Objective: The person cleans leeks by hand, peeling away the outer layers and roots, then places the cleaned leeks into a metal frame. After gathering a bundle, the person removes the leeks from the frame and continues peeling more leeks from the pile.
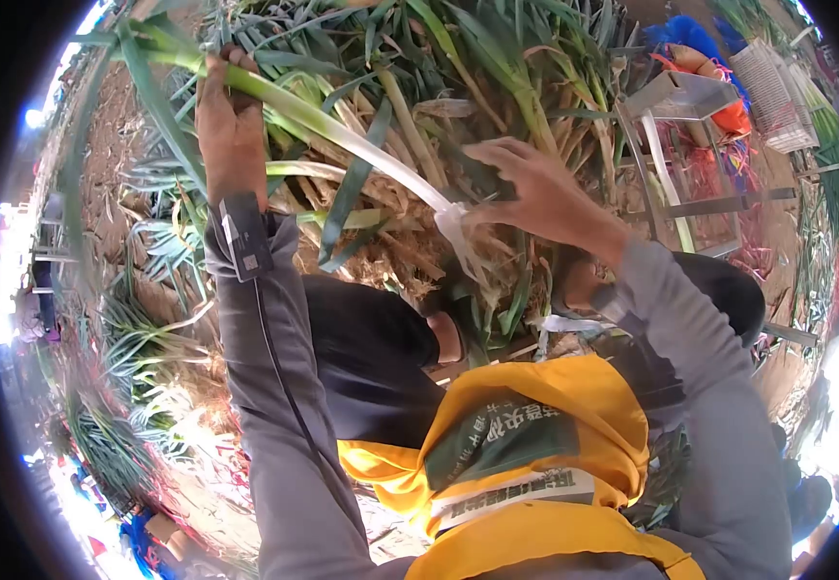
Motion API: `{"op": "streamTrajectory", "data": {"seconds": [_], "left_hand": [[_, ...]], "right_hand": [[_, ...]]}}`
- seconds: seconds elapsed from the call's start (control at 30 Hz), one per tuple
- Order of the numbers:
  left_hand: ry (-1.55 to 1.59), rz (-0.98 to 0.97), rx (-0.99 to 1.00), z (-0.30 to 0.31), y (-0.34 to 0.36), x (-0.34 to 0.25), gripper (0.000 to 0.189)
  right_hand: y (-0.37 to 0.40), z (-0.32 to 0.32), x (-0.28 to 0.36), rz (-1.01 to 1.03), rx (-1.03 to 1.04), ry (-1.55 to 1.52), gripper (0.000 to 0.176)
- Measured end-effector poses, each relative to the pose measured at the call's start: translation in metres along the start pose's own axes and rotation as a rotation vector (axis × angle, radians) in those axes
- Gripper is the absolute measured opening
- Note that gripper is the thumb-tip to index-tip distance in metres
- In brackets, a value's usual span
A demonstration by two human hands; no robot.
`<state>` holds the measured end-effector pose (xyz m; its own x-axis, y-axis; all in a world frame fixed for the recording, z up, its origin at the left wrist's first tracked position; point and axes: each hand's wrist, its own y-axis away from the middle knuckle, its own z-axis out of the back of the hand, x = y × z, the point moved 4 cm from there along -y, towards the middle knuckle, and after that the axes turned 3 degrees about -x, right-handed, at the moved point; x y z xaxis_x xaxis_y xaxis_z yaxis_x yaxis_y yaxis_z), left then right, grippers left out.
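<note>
A long leek (347,138) with green leaves and a white shank slants across the upper middle of the head view. My left hand (231,121) is closed round its green upper part. At the lower white end a loose strip of pale outer skin (456,237) hangs down. My right hand (526,188) is beside that end, thumb and fingers apart, slightly blurred. Its thumb tip is close to the loose skin; whether it touches cannot be made out. Beneath both hands lies a heap of untrimmed leeks (410,97) with dry leaves and roots.
To the right stands a metal frame (680,101) with a leek lying across it, near blue and orange material and a white crate (775,95). More leeks (163,348) lie on the ground at left. My yellow apron (535,406) and bent knees fill the near side.
</note>
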<state>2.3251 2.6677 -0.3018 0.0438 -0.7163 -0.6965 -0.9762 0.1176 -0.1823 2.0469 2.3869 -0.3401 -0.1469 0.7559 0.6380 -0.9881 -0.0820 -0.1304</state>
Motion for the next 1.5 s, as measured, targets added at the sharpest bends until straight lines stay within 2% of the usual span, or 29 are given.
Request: {"op": "streamTrajectory", "data": {"seconds": [0.03, 0.13, 0.2, 0.23, 0.3, 0.33, 0.4, 0.43, 0.47, 0.53, 0.57, 0.6, 0.63, 0.67, 0.7, 0.73, 0.87, 0.93, 1.0, 1.07, 1.1, 1.13, 1.17, 1.23, 1.3, 1.37, 1.4, 1.47, 1.5], "left_hand": [[0.039, 0.025, 0.053, -0.003, -0.002, -0.001, 0.023], [0.012, -0.058, -0.021, -0.013, 0.025, -0.017, 0.028], [-0.114, -0.100, -0.013, -0.004, 0.030, -0.022, 0.032], [-0.037, -0.108, -0.087, 0.014, 0.021, -0.018, 0.031], [0.059, -0.095, -0.194, 0.035, 0.017, -0.010, 0.028], [0.060, -0.101, -0.184, 0.045, 0.009, -0.004, 0.028], [0.116, 0.063, -0.474, 0.069, -0.001, 0.012, 0.026], [0.114, 0.063, -0.471, 0.071, 0.008, 0.014, 0.026], [-0.341, 0.047, -0.332, 0.049, 0.032, 0.011, 0.025], [-0.801, 0.018, -0.190, 0.040, 0.047, 0.007, 0.026], [-0.722, 0.009, -0.185, 0.053, 0.042, 0.011, 0.020], [-0.647, -0.010, -0.227, 0.082, 0.033, 0.018, 0.016], [-0.572, -0.032, -0.268, 0.111, 0.023, 0.025, 0.014], [-0.408, 0.013, -0.417, 0.110, 0.012, 0.027, 0.015], [-0.233, 0.031, -0.572, 0.107, 0.001, 0.029, 0.016], [0.032, 0.142, -0.789, 0.084, 0.013, 0.034, 0.020], [-0.046, 0.067, -0.722, 0.084, 0.017, 0.027, 0.020], [0.040, 0.085, -0.866, 0.093, 0.013, 0.026, 0.018], [-0.069, 0.020, -0.712, 0.093, 0.021, 0.021, 0.016], [-0.087, -0.075, -0.854, 0.102, 0.018, 0.010, 0.021], [-0.036, -0.137, -0.937, 0.100, 0.013, 0.006, 0.025], [-0.257, -0.160, -1.009, 0.106, 0.016, 0.004, 0.034], [-0.346, -0.132, -1.036, 0.108, 0.019, 0.005, 0.038], [-0.352, -0.128, -0.977, 0.090, 0.015, 0.007, 0.039], [-0.205, -0.104, -0.887, 0.064, 0.016, 0.010, 0.041], [0.102, -0.127, -0.819, 0.045, 0.010, 0.018, 0.036], [0.107, -0.120, -0.814, 0.036, 0.011, 0.022, 0.036], [0.146, -0.028, -0.734, -0.003, 0.025, 0.027, 0.041], [0.150, -0.021, -0.731, -0.030, 0.041, 0.027, 0.040]], "right_hand": [[-0.009, -0.025, -0.018, 0.091, -0.043, -0.085, 0.054], [-0.004, -0.034, -0.011, 0.014, 0.175, -0.286, 0.056], [0.011, -0.042, -0.007, -0.277, 0.530, -0.636, 0.056], [0.019, -0.037, 0.004, -0.259, 0.542, -0.635, 0.056], [0.033, -0.012, 0.033, -0.300, 0.280, -1.050, 0.053], [0.035, -0.004, 0.043, -0.290, 0.273, -1.048, 0.053], [0.041, 0.003, 0.053, -0.395, 0.265, -0.961, 0.053], [0.039, 0.003, 0.057, -0.358, 0.164, -0.861, 0.058], [0.041, 0.001, 0.058, -0.356, 0.164, -0.865, 0.058], [0.042, -0.001, 0.064, -0.188, 0.131, -0.794, 0.061], [0.044, 0.005, 0.072, 0.070, 0.031, -0.513, 0.073], [0.051, 0.010, 0.074, -0.123, 0.284, -0.539, 0.077], [0.061, 0.011, 0.074, 0.115, 0.135, -0.471, 0.064], [0.071, 0.017, 0.084, -0.262, 0.265, -0.804, 0.047], [0.074, 0.024, 0.082, -0.415, 0.312, -0.711, 0.037], [0.075, 0.028, 0.083, -0.375, 0.196, -0.734, 0.029], [0.109, 0.040, 0.082, -0.247, 0.229, -0.486, 0.023], [0.117, 0.054, 0.085, -0.148, 0.214, -0.364, 0.021], [0.131, 0.073, 0.084, -0.153, 0.063, -0.384, 0.022], [0.158, 0.095, 0.070, -0.351, -0.072, -0.472, 0.019], [0.166, 0.109, 0.044, -0.348, -0.189, -0.325, 0.014], [0.178, 0.117, 0.021, -0.359, -0.302, -0.178, 0.022], [0.173, 0.124, 0.015, -0.205, -0.491, 0.185, 0.025], [0.141, 0.121, -0.002, -0.044, -0.696, 0.375, 0.028], [0.105, 0.070, -0.048, -0.157, -0.444, 0.253, 0.026], [0.073, -0.021, -0.084, -0.264, 0.163, 0.372, 0.026], [0.054, -0.038, -0.039, -0.011, 0.366, 0.660, 0.028], [0.025, -0.041, 0.000, 0.312, -0.289, 0.212, 0.028], [0.001, -0.048, -0.002, 0.297, -0.278, 0.224, 0.029]]}}
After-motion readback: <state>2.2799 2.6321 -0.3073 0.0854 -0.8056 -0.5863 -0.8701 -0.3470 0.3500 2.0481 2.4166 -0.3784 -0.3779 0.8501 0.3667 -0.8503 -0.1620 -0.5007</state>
